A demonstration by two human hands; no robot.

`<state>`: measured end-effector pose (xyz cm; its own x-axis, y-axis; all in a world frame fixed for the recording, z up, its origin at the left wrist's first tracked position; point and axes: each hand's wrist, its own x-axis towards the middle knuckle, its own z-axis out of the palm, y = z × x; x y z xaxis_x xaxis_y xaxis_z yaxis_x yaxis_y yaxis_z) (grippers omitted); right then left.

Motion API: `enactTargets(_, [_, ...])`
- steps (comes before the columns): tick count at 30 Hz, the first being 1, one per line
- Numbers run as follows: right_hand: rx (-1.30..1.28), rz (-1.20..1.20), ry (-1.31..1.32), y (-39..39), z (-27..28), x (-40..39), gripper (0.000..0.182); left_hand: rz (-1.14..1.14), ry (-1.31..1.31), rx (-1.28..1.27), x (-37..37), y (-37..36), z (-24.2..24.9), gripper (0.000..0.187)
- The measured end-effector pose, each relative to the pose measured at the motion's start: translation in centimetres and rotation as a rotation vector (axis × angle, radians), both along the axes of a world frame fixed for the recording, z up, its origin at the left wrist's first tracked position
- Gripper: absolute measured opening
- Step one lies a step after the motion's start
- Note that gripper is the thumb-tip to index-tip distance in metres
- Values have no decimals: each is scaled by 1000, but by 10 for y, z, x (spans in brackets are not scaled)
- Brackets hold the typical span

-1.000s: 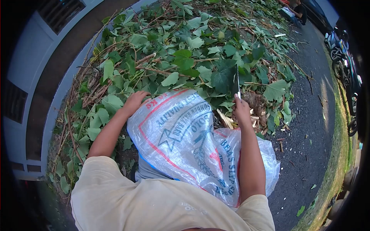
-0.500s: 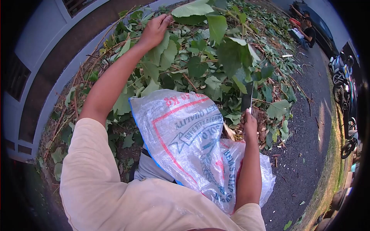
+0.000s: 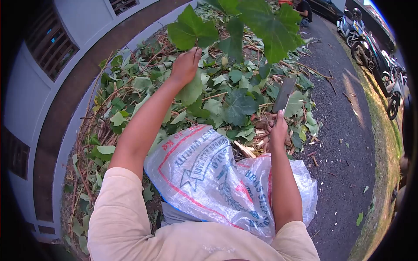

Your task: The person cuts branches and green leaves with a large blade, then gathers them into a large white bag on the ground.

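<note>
My left hand [image 3: 186, 67] is raised over the heap and closed around the stem of a leafy branch [image 3: 272, 32], whose big lobed green leaves spread up and to the right. Lower on the right, my right hand [image 3: 278, 129] grips a cleaver [image 3: 284, 94], its broad dark blade pointing up and away from me. The handle is mostly hidden in my fist. A translucent woven sack [image 3: 204, 167] with red and blue-green print covers my lap. Just beyond it, pale split wood [image 3: 246, 149] lies close to my right hand.
Cut leaves and branches [image 3: 237, 106] are heaped ahead. On the left runs a grey wall [image 3: 82, 41] with slatted openings. Asphalt [image 3: 344, 143] lies to the right, with parked motorcycles [image 3: 370, 54] beyond. Another person [image 3: 305, 9] sits at the far end near a dark car.
The leafy branch in my left hand has been lifted higher, clear of the heap. The cleaver's blade shows more of its flat side. The view has shifted.
</note>
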<state>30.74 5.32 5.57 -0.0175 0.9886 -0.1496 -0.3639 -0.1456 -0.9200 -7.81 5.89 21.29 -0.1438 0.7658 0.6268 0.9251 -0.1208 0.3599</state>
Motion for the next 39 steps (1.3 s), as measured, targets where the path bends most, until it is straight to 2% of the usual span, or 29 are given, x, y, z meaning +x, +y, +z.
enactTargets(1, [39, -46, 0, 2, 2, 7, 46, 20, 97, -161, 25, -3, -38, 38])
enactTargets(2, [89, -166, -82, -1, 14, 8, 47, -12, 63, -309, 40, -5, -81, 38])
enactTargets(3, [120, -95, 35, 11, 1, 20, 48, -39, 34, -455, 51, -8, -122, 39])
enactTargets(5, [95, -174, 91, 3, 20, 23, 47, -127, 32, -532, 69, -31, -184, 34])
enactTargets(8, [184, -178, 71, 4, 32, 24, 47, -178, 96, -691, 52, -24, -237, 34])
enactTargets(10, [260, -148, 63, -3, 35, 16, 46, -151, 84, -726, 54, -26, -233, 38])
enactTargets(12, [490, -116, -220, -8, 35, 10, 47, -172, 217, -815, 50, -25, -235, 38])
enactTargets(13, [504, -82, -419, -10, 22, 10, 46, -164, 301, -851, 52, -28, -240, 38])
enactTargets(15, [542, -10, -837, -16, -6, 2, 46, -201, 307, -924, 53, -29, -246, 40])
enactTargets(16, [279, 178, -975, -15, -29, -2, 54, -226, 318, -978, 54, -28, -245, 41])
enactTargets(17, [154, 332, -1131, 4, -97, 0, 64, -225, 315, -965, 56, -30, -242, 41])
enactTargets(18, [112, 338, -1078, -5, -92, -4, 70, -206, 309, -970, 59, -35, -241, 43])
enactTargets(21, [83, 367, -1002, -2, -63, 0, 66, -154, 271, -946, 60, -31, -241, 45])
enactTargets(23, [246, 158, -851, -4, -33, -2, 61, -93, 166, -900, 64, -32, -239, 47])
enactTargets(24, [269, 110, -683, -7, -21, -7, 55, -82, 149, -906, 65, -32, -236, 47])
enactTargets(26, [425, 36, -615, -17, 10, -10, 54, -113, 165, -889, 65, -29, -236, 47])
enactTargets(28, [483, -5, -670, -10, -28, -9, 58, -132, 216, -917, 62, -27, -248, 47])
enactTargets(30, [237, 267, -1127, 11, -94, 2, 65, -124, 179, -908, 69, -29, -240, 47])
enactTargets(31, [22, 353, -1066, 10, -95, 10, 72, -112, 166, -917, 72, -29, -237, 47])
enactTargets(32, [24, 341, -1062, 13, -95, 12, 72, -118, 175, -910, 72, -26, -236, 47])
enactTargets(34, [-99, 388, -800, 17, -86, 9, 71, -104, 188, -906, 72, -27, -241, 47])
enactTargets(35, [-364, 382, -485, 19, -83, 12, 65, -151, 174, -869, 68, -27, -244, 45])
enactTargets(36, [-625, 361, -14, 16, -64, 13, 53, -154, 179, -884, 67, -25, -246, 45])
enactTargets(38, [-665, 340, 248, 27, -57, 26, 51, -216, 87, -747, 69, -15, -247, 44])
enactTargets(39, [-658, 342, 245, 26, -41, 25, 51, -237, 60, -694, 78, -9, -243, 45])
